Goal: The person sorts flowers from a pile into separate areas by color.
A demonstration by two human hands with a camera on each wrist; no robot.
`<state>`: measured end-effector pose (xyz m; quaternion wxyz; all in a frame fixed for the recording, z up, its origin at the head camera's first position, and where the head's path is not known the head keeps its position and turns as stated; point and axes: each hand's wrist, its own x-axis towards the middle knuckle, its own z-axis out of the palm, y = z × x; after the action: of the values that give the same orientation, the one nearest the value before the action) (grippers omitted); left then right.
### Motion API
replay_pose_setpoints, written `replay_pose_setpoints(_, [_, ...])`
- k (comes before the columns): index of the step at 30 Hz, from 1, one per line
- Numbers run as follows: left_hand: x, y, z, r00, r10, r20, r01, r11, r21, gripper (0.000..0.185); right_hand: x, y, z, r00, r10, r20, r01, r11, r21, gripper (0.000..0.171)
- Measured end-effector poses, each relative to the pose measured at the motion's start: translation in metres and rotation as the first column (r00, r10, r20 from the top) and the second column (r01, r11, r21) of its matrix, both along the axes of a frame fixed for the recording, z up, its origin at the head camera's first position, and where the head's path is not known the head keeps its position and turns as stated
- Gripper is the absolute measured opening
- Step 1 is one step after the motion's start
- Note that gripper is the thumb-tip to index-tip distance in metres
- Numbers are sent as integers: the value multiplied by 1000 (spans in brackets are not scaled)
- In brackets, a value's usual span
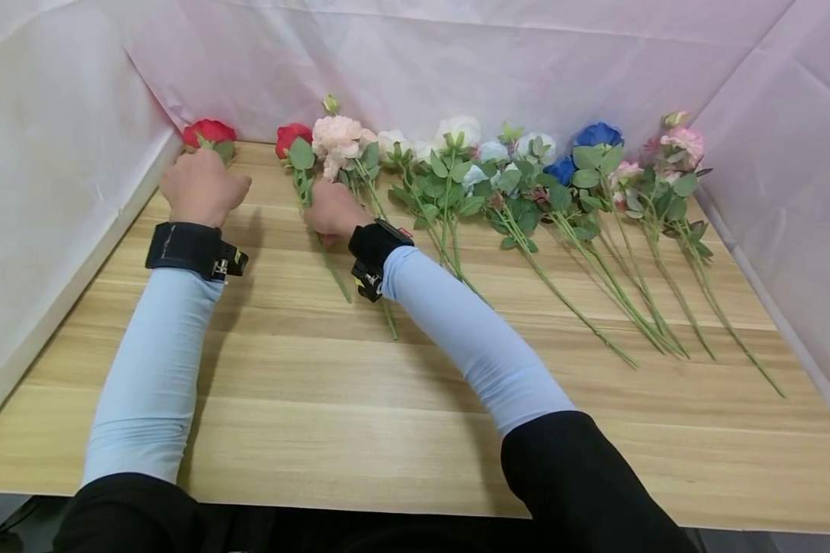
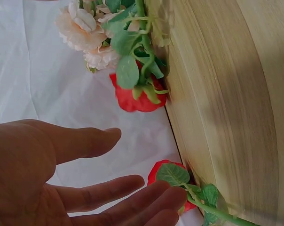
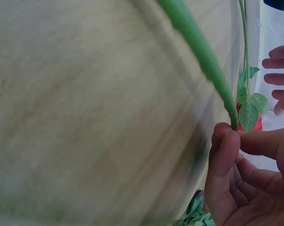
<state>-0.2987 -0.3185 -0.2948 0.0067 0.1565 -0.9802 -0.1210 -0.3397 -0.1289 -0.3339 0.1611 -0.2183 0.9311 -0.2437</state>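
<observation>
Wooden table (image 1: 401, 430): right grip (image 1: 332, 211) pinches stem (image 3: 203, 52).

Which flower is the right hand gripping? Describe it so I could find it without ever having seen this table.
Start at the wooden table and its row of flowers along the back cloth. Count from the left end: the second bloom is a red rose, beside a pale peach cluster. Its stem runs under the right hand, which pinches it; the other red rose lies apart, at the left hand.

Surface: I see a light wooden table (image 1: 360, 415).
Far edge: flower stems (image 1: 526, 230) lie in a row, red through blue.
</observation>
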Motion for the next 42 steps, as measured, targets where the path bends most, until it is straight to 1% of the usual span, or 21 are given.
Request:
replay_pose_setpoints(5, [1,2,-1,1000,6,0,-6,1000,20,51,0,2,-3,1000,-9,25,9,1000,9,29])
replay_pose_setpoints(10, [0,4,-2,1000,-6,-12,5,1000,-12,55,2,4,-2,999,-13,52,12,1000,23,22])
replay_pose_setpoints(15, [0,5,-4,1000,-18,-10,17,1000,-25,57,7,6,2,999,5,54,-6,1000,23,19])
replay_pose_setpoints(17, [0,6,-3,1000,-20,0,20,1000,-23,57,10,8,5,999,12,36,-13,999,34,19])
replay_pose_setpoints(19, [1,8,-3,1000,-21,5,21,1000,-20,58,12,11,9,999,33,3,-33,998,46,24])
replay_pose_setpoints(21, [1,10,-2,1000,-23,18,24,1000,-18,58,14,16,14,998,57,-37,-55,997,46,33])
replay_pose_setpoints(23, [2,14,0,999,-32,30,33,999,-24,58,17,25,20,995,74,-64,-73,997,24,39])
replay_pose_setpoints(25, [3,21,3,998,-49,35,50,998,-30,56,20,37,27,994,87,-65,-88,996,-21,43])
replay_pose_setpoints(27, [5,30,6,997,-82,8,82,996,-38,54,24,53,35,996,81,-47,-84,995,-63,39])
replay_pose_setpoints(30, [10,51,10,985,-153,-75,151,988,-25,51,30,83,48,998,65,-23,-67,992,-103,24])
replay_pose_setpoints(31, [13,59,11,978,-182,-104,181,983,-18,51,33,94,53,998,55,-21,-56,993,-102,20])
replay_pose_setpoints(32, [16,69,12,966,-219,-134,221,975,3,50,36,105,57,999,41,-18,-42,994,-101,19])
replay_pose_setpoints(33, [19,79,14,954,-255,-160,260,966,12,48,39,117,61,999,35,-20,-37,994,-104,19])
replay_pose_setpoints(35, [26,100,17,922,-333,-197,346,938,33,43,45,140,68,999,23,-25,-26,994,-109,21])
replay_pose_setpoints(36, [30,109,18,902,-374,-216,391,919,42,39,49,152,71,999,20,-34,-24,994,-105,21])
replay_pose_setpoints(38, [36,126,18,852,-455,-260,485,872,60,31,56,174,76,999,13,-33,-17,993,-115,20])
replay_pose_setpoints(39, [39,133,18,828,-489,-276,522,851,60,31,59,185,78,999,17,-40,-22,993,-116,19])
replay_pose_setpoints(41, [43,144,17,781,-548,-298,594,800,85,30,66,205,80,999,7,-42,-11,994,-110,20])
replay_pose_setpoints(42, [45,149,16,763,-571,-303,620,779,95,30,69,214,80,999,-2,-39,-2,993,-114,21])
